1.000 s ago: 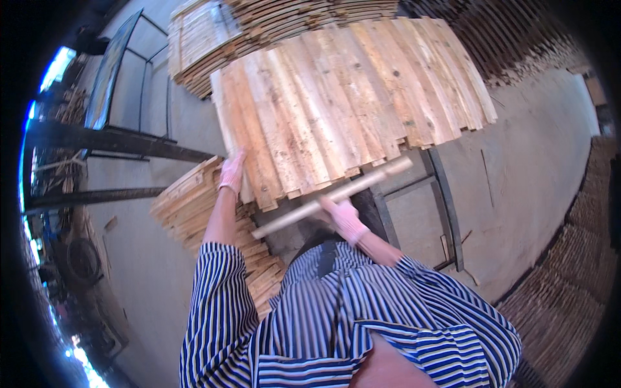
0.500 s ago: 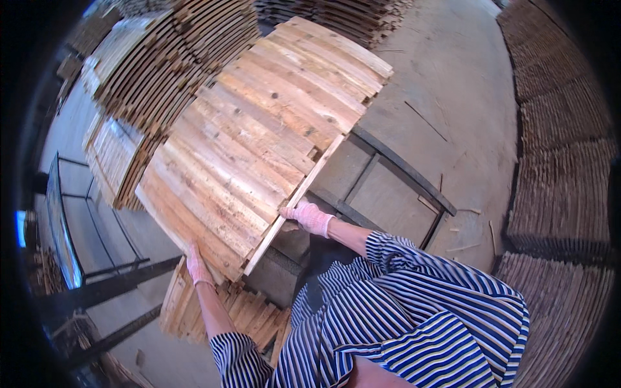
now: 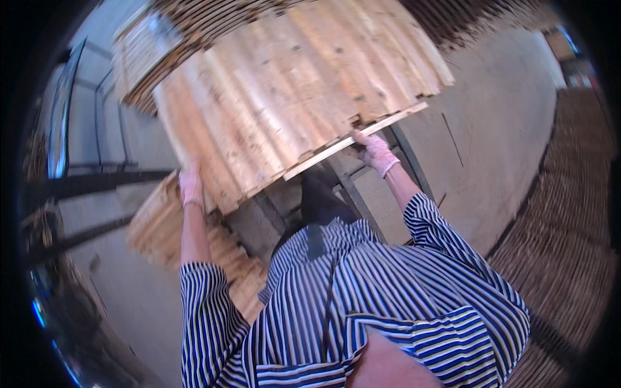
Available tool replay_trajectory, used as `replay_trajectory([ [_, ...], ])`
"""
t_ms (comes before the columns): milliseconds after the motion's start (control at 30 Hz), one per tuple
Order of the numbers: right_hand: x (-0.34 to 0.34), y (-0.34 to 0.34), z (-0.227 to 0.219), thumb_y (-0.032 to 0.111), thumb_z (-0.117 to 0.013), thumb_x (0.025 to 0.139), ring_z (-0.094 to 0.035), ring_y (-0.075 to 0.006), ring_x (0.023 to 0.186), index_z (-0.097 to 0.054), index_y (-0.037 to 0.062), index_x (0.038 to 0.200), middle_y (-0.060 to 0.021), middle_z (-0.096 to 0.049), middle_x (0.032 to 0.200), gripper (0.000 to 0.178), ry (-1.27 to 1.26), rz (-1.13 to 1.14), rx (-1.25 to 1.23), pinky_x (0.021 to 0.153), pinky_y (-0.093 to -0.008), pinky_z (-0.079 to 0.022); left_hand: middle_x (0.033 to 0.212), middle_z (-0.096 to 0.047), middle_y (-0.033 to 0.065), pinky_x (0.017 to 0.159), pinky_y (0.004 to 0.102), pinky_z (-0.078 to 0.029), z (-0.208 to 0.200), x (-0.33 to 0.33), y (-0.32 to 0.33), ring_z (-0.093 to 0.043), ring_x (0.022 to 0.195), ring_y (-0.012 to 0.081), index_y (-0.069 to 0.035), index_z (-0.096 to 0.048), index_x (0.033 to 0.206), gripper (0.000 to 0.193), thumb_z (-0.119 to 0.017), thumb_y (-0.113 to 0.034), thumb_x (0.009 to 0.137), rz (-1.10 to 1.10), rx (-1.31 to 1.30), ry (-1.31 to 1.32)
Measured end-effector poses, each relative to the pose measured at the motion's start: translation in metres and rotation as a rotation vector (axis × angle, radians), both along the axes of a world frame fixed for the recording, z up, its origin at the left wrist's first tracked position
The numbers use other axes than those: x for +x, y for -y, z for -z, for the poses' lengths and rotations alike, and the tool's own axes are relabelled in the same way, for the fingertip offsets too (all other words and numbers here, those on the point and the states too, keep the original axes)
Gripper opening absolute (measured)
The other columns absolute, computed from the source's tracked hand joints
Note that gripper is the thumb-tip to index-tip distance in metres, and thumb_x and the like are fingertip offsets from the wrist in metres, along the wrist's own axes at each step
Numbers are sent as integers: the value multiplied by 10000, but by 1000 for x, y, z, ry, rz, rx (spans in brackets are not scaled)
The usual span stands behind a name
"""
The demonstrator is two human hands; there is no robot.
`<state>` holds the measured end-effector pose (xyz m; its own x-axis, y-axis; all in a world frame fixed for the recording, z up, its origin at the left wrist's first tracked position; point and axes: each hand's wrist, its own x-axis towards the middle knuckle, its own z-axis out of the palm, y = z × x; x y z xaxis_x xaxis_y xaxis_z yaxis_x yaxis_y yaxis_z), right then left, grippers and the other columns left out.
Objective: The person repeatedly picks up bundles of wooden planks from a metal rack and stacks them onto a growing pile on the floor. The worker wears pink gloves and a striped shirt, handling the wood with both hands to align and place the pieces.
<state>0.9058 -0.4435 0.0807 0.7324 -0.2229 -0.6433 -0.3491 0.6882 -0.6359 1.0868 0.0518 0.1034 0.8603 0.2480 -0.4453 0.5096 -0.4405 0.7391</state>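
Note:
Pale wooden boards [image 3: 272, 84] lie side by side in a broad layer in front of me. My left hand [image 3: 191, 186], in a pinkish knit glove, grips the outer board at the left edge; its fingertips are partly hidden. A thin, pale wooden strip [image 3: 343, 146] runs along the layer's near edge, slightly apart from it at its left end. My right hand [image 3: 378, 155], gloved alike, is closed on this strip near its middle, beside a small notch in the boards.
A dark metal frame [image 3: 354, 194] stands under the boards. Shorter boards [image 3: 174, 233] are piled at lower left, near dark metal bars [image 3: 97, 184]. Stacked boards [image 3: 145, 55] rise at far left. Long rows of stacked wood [image 3: 569, 213] line the right side.
The strip has slid rightward along the near edge with my right hand. My left hand stays at the left edge. The whole view has turned, and the boards sit higher in it.

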Motion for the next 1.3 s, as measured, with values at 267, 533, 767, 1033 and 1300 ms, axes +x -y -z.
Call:
replay_trajectory([
  [267,-5,-85,-129,184,-775,896,-670,-208,931,-470,-13,1335,-135,-649,1101,570,-23,-375,-586,798,-372,-604,1419,-496,277,1162,476,-357,-79,-87,73,-443,1354,419,26,-473,1419,821,-741,-522,869,-138,226,463],
  [533,72,-188,-182,50,-756,863,-612,-207,1098,-344,13,1499,-115,-595,1224,759,583,-1505,-350,947,-340,-533,1478,-515,158,1125,340,-407,-184,-200,158,-473,1369,214,-5,-370,1538,830,-754,-410,924,-419,-821,490],
  [767,5,-277,-203,364,-878,776,-518,-307,1357,-178,46,1603,-199,-465,1513,1129,934,-2185,-307,1091,-374,-452,1359,-617,162,1096,418,-482,-167,-311,95,-610,1244,270,3,-534,1386,572,-563,-445,1032,-1223,-938,937],
  [1033,-112,-323,-144,250,-773,858,-471,-284,1401,-187,80,1619,-186,-437,1556,976,504,-2564,-428,1136,-358,-384,1257,-663,150,1033,387,-495,0,-511,40,-634,1177,279,-73,-590,1337,602,-524,-576,1012,-1772,-598,425],
  [1300,-189,-330,-79,241,-802,821,-522,-246,1297,-260,-52,1563,-176,-526,1440,964,-14,-2419,-578,1104,-343,-406,1474,-478,229,1072,434,-452,156,-803,-47,-494,1333,421,-8,-339,1498,1018,-749,-619,794,-1779,388,-901],
])
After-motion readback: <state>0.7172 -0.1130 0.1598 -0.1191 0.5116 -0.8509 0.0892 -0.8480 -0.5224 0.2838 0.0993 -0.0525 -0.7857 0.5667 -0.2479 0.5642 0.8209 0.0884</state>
